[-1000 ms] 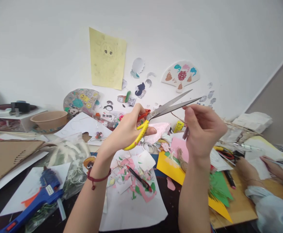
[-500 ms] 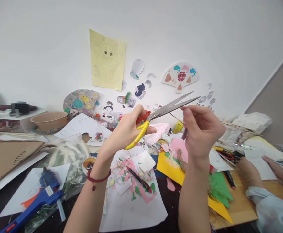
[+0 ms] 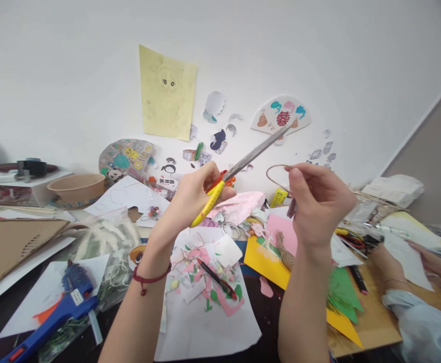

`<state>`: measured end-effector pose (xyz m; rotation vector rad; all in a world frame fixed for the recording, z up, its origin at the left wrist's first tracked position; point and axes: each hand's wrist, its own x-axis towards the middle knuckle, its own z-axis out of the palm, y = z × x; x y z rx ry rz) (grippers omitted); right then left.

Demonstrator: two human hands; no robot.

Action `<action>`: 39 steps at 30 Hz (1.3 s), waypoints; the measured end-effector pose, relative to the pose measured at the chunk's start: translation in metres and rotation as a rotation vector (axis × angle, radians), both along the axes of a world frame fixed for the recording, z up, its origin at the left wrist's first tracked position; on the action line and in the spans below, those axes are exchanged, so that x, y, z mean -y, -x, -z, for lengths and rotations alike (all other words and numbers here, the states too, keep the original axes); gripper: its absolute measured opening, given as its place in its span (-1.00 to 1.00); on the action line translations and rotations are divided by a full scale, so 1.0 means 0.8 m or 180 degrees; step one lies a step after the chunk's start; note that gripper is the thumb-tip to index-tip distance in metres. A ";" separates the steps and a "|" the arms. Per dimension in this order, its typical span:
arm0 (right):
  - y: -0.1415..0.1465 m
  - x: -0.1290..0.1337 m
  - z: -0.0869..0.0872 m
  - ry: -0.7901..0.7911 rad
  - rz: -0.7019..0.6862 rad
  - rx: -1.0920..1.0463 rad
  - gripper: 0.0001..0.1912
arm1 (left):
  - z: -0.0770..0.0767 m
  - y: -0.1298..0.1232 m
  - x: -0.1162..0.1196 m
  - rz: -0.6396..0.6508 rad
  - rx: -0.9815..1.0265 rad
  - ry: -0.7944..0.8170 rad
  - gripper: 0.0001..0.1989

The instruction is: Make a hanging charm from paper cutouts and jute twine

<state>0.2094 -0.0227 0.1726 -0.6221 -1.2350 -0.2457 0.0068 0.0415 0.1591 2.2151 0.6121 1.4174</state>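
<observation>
One thin brown string [image 3: 267, 173] is held in the air right of centre, bent into an open loop, pinched between the thumb and fingers of the right hand [image 3: 318, 201]. To its left, the left hand [image 3: 195, 194] is closed round the yellow and red handles of the scissors [image 3: 243, 163]; their blades are together, pointing far and right, apart from the string. This looks like a trimming step; a cut would call for parting the blades and bringing them to the string. Below, near the middle, a white sheet [image 3: 208, 343] bears paper scraps [image 3: 235, 308] and a pen [image 3: 216, 278]. Yellow card [image 3: 265, 263] lies to its right, a blue glue gun [image 3: 72, 306] near left. At right, another person's hands [image 3: 388, 263] are at white paper [image 3: 409, 259]. A fan [image 3: 280, 112] is on the far wall.
</observation>
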 end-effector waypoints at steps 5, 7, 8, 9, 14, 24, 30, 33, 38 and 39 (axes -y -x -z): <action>-0.006 0.003 0.001 0.0191 0.0195 0.0189 -0.95 | -0.001 0.013 0.004 -0.0025 -0.0336 0.0215 -0.68; -0.008 0.005 0.001 0.0222 0.0292 0.0306 -0.95 | -0.002 0.018 0.004 0.0022 -0.0526 0.0263 -0.65; -0.009 0.006 0.001 0.0223 0.0321 0.0380 -0.96 | -0.002 0.020 0.003 0.0047 -0.0609 0.0234 -0.64; -0.010 0.007 0.000 0.0211 0.0340 0.0461 -0.97 | -0.003 0.022 0.002 0.0046 -0.0677 0.0172 -0.63; -0.016 0.013 -0.004 0.0062 0.0387 0.0846 -0.94 | -0.006 0.026 0.000 -0.0029 -0.0860 -0.0119 -0.54; -0.021 0.029 -0.004 0.0220 0.0433 0.1237 -0.94 | -0.006 0.044 -0.002 0.0059 -0.1149 -0.0061 -0.60; -0.019 0.033 -0.004 0.0223 0.0369 0.1271 -0.93 | -0.007 0.046 0.001 0.0198 -0.1286 0.0186 -0.68; -0.020 0.033 -0.004 0.0190 0.0353 0.1289 -0.94 | -0.007 0.047 0.000 0.0268 -0.1289 0.0218 -0.63; -0.019 0.034 -0.003 0.0153 0.0394 0.1268 -0.93 | -0.007 0.048 0.000 0.0322 -0.1289 0.0254 -0.62; -0.019 0.035 -0.003 0.0164 0.0417 0.1262 -0.93 | -0.007 0.048 0.000 0.0335 -0.1287 0.0263 -0.62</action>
